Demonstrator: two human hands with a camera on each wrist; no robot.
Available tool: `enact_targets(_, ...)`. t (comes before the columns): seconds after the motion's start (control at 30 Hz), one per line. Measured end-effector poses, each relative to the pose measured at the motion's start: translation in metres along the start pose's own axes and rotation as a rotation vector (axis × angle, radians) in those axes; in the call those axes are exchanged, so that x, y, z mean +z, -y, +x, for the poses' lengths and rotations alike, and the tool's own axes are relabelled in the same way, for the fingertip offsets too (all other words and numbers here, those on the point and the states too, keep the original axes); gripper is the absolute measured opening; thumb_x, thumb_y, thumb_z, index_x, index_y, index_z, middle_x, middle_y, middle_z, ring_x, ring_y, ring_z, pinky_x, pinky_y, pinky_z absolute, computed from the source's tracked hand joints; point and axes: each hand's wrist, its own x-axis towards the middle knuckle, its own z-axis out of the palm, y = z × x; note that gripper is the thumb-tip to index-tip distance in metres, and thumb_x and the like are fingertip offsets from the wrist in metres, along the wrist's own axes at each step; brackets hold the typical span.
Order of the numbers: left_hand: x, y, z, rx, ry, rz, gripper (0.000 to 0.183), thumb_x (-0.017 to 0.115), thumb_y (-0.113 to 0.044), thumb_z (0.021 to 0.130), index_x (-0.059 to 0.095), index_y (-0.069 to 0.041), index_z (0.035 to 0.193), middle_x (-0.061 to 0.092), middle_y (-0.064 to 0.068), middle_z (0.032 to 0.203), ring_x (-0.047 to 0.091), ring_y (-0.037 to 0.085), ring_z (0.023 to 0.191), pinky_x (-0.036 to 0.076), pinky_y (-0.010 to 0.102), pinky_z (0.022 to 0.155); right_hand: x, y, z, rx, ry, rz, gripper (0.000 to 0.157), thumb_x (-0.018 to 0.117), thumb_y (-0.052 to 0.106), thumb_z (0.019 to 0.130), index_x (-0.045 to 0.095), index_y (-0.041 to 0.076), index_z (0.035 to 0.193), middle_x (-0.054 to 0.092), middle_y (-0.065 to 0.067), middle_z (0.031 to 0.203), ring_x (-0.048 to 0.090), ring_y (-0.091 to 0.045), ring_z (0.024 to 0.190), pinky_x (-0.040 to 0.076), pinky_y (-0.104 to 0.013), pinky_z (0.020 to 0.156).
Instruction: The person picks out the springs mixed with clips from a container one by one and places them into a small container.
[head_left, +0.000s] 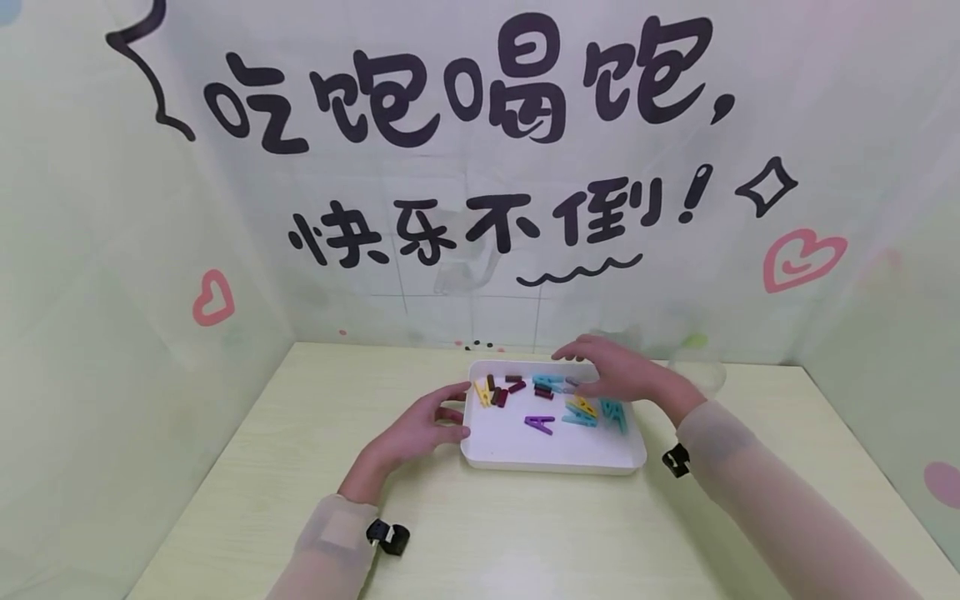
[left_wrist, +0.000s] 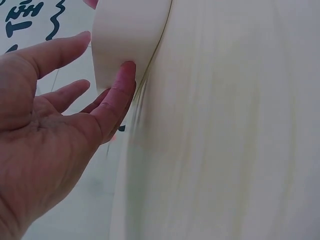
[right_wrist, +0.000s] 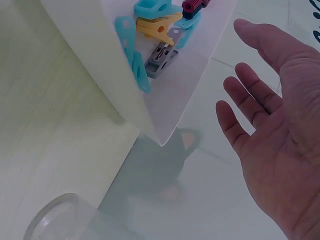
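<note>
Touching the left side of the white tray (head_left: 510, 448), the left hand (head_left: 418, 425) has its fingers and thumb spread wide, not wrapped round anything. The right hand (head_left: 621, 371) hangs over the far right part of the tray, its fingers loose and apart, with nothing in it.

The tray sits on the table (head_left: 262, 483). In it lie a purple peg (head_left: 542, 419) near the middle, a yellow peg (head_left: 483, 398) at the left, and teal pegs (right_wrist: 127, 42) close to a grey peg (right_wrist: 156, 62) at the right. Small dark red pieces (head_left: 517, 387) are in there too.

I think the left hand should press gently, just enough so the tray can't slide. A hard push could tip it. If the right hand picks something up, it would do best to come straight down and pinch one peg only. The right-side pegs are close together, so a quick grab might drag two. The purple peg looks easiest, with room all round.
</note>
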Motion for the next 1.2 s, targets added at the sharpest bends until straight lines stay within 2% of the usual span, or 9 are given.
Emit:
enact_targets(0.13, 0.0, 0.0, -0.001, -0.005, 0.0, 0.006, 0.074, 0.075, -0.006, 0.098, 0.04, -0.007, 0.163, 0.05, 0.017, 0.155, 0.06, 0.031, 0.126, 0.053, 0.046, 0.101, 0.003, 0.005, 0.011, -0.002, 0.055, -0.019, 0.055, 0.082, 0.021, 0.096, 0.064, 0.026, 0.147, 0.06, 0.0, 0.143, 0.055, -0.025, 0.13, 0.047, -0.051, 0.111)
enact_targets(0.33, -0.001, 0.003, -0.001, -0.012, -0.004, 0.015, 0.073, 0.074, -0.006, 0.098, 0.041, -0.006, 0.163, 0.05, 0.015, 0.155, 0.061, 0.03, 0.125, 0.052, 0.048, 0.102, 0.009, 0.013, 0.023, 0.011, 0.119, -0.027, 0.05, 0.08, 0.016, 0.097, 0.066, 0.027, 0.144, 0.06, -0.001, 0.142, 0.056, -0.027, 0.131, 0.047, -0.055, 0.11)
enact_targets(0.57, -0.001, 0.007, 0.0, -0.012, 0.007, 0.001, 0.072, 0.073, -0.006, 0.098, 0.041, -0.005, 0.163, 0.049, 0.015, 0.158, 0.061, 0.031, 0.126, 0.052, 0.047, 0.102, 0.019, 0.019, 0.033, -0.001, 0.184, -0.132, 0.048, 0.079, 0.013, 0.098, 0.068, 0.028, 0.142, 0.061, -0.001, 0.136, 0.057, -0.026, 0.126, 0.049, -0.053, 0.109)
enact_targets(0.77, -0.002, 0.006, -0.001, -0.013, 0.015, -0.002, 0.072, 0.073, -0.005, 0.098, 0.04, -0.004, 0.163, 0.048, 0.015, 0.159, 0.06, 0.031, 0.127, 0.052, 0.045, 0.102, 0.026, 0.023, 0.037, -0.016, 0.194, -0.222, 0.045, 0.079, 0.012, 0.098, 0.07, 0.028, 0.139, 0.062, -0.002, 0.135, 0.056, -0.025, 0.122, 0.049, -0.052, 0.108)
enact_targets(1.0, -0.001, 0.006, 0.0, -0.024, 0.014, -0.02, 0.073, 0.073, -0.005, 0.098, 0.04, -0.006, 0.163, 0.048, 0.013, 0.159, 0.061, 0.029, 0.126, 0.051, 0.046, 0.103, 0.035, 0.022, 0.044, -0.047, 0.208, -0.362, 0.048, 0.08, 0.013, 0.097, 0.07, 0.032, 0.139, 0.063, 0.001, 0.137, 0.057, -0.021, 0.124, 0.048, -0.045, 0.11)
enact_targets(1.2, -0.002, 0.008, 0.0, -0.015, 0.013, -0.016, 0.073, 0.073, -0.005, 0.098, 0.04, -0.005, 0.163, 0.049, 0.012, 0.158, 0.061, 0.029, 0.125, 0.051, 0.046, 0.103, 0.036, 0.026, 0.045, -0.077, 0.208, -0.409, 0.045, 0.078, 0.009, 0.097, 0.07, 0.029, 0.137, 0.064, -0.003, 0.136, 0.058, -0.025, 0.123, 0.048, -0.046, 0.111)
